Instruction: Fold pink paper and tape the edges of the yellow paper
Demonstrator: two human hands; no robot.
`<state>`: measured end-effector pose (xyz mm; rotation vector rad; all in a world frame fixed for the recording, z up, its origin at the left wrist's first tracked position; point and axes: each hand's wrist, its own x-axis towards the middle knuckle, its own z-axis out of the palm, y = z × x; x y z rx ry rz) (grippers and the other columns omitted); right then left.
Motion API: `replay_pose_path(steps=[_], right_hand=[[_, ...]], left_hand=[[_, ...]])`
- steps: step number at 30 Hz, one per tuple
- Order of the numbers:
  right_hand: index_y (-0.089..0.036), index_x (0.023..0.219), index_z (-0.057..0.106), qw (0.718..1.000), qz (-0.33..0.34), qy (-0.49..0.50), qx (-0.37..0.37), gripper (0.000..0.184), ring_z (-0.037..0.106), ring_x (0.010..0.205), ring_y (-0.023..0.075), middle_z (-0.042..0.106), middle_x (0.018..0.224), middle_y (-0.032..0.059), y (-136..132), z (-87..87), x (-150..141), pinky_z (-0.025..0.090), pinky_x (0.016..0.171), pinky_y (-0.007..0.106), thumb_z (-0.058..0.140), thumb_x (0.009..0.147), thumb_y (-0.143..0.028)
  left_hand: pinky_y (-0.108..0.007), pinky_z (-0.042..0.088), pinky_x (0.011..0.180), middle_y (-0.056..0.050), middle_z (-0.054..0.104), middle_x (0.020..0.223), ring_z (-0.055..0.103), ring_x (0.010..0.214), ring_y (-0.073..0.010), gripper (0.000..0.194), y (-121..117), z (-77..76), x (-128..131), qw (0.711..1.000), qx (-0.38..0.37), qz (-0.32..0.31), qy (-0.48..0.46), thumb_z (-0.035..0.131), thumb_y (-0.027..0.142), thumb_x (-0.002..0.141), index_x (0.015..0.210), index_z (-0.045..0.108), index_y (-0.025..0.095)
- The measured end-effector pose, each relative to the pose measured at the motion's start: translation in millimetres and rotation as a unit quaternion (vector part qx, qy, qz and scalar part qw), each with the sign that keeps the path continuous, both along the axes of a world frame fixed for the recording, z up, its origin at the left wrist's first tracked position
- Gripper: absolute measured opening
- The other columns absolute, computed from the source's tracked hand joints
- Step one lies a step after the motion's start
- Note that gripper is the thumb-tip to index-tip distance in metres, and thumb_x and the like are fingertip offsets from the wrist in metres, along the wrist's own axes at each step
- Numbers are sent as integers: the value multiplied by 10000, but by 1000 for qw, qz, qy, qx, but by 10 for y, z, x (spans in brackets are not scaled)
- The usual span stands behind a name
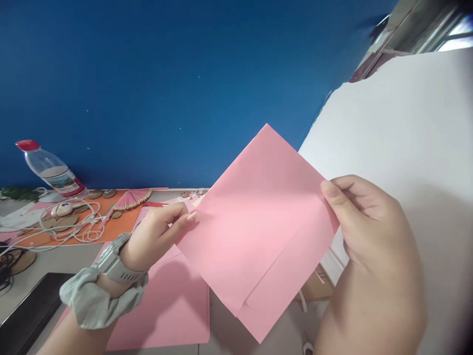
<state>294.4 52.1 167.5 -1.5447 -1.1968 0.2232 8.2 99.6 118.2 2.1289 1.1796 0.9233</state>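
A folded sheet of pink paper (254,212) is held up in the air, turned so one corner points upward. Along its lower right side an edge of the upper layer shows over the layer behind. My left hand (158,231) pinches its left corner between thumb and fingers; a grey watch and a grey scrunchie are on that wrist. At the right corner, my right hand (364,222) grips the paper with the thumb on the near face. Below my left hand, more pink paper (166,305) lies flat on the table.
A clear bottle (55,170) with a red cap stands at the back left. Near it are a pink folding fan (131,198), white cables (83,224) and an orange sheet (48,240). A black flat object (35,308) lies front left. A blue wall (166,88) rises behind; a white panel (406,123) stands right.
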Motion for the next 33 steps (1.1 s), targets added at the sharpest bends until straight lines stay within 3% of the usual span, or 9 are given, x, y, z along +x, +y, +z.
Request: replay_pose_path(steps=[7,11,15,18,21,23,25,30,33], right_hand=[[-205,656,558,999,9,25,19,281,466,537,120,516,584,-38,20,-26,52,343,501,247,624,749,-462],[-199,670,569,998,-40,-2,48,254,441,524,115,496,575,-35,48,-28,12,328,493,248,600,783,-424],[-181,737,582,966,-149,-112,180,169,509,620,141,543,666,7,73,-51,0,383,573,275,556,842,-311],[-177,842,616,922,-181,-175,295,76,583,746,181,614,789,54,76,-99,-59,431,648,306,544,850,-200],[-271,997,593,904,2,-238,354,266,624,864,196,666,915,18,59,-139,-207,480,738,347,513,838,-73],[-327,1051,554,890,186,-283,305,346,601,1004,206,670,1014,-14,51,-143,-329,474,860,403,502,843,-55],[-328,1037,554,879,285,-311,223,305,515,1158,199,640,1123,-26,69,-146,-431,411,982,431,490,868,-83],[-296,927,606,874,355,-330,31,234,177,1380,203,393,1410,-71,308,-326,-492,330,1047,440,410,919,-169],[-326,1212,491,889,324,-309,-95,431,149,1380,239,225,1499,-31,505,-594,-477,274,1040,483,396,871,-79]], left_hand=[[-180,384,411,34,510,595,455,468,-79,174,5,28,-49,995,-52,-29,-81,535,353,857,813,578,190],[-199,392,453,26,537,628,463,508,-97,189,57,50,-136,996,-7,62,-70,566,366,843,957,585,216],[-212,379,478,52,434,505,410,462,-93,221,76,111,-215,978,-17,144,-147,525,425,868,846,585,214],[-252,447,541,29,457,457,459,450,-113,464,39,182,-191,956,-119,16,-268,380,597,869,805,618,204],[-398,515,685,-140,676,817,647,755,-263,847,-3,196,-93,891,-280,-146,-327,219,817,733,1008,643,138],[-498,494,756,-198,640,1064,614,974,-356,1020,-17,132,-40,841,-346,-142,-392,98,869,671,1126,598,105],[-519,497,723,-167,655,1055,612,994,-360,996,-18,1,-34,797,-365,-49,-479,61,852,692,1155,584,142],[-390,513,846,-61,697,1031,586,1081,-283,345,-32,-484,-97,750,-375,47,-542,579,500,774,970,672,232],[-395,484,896,-56,659,1122,561,1113,-260,239,-103,-780,-28,738,-352,46,-574,626,303,793,1012,653,210]])
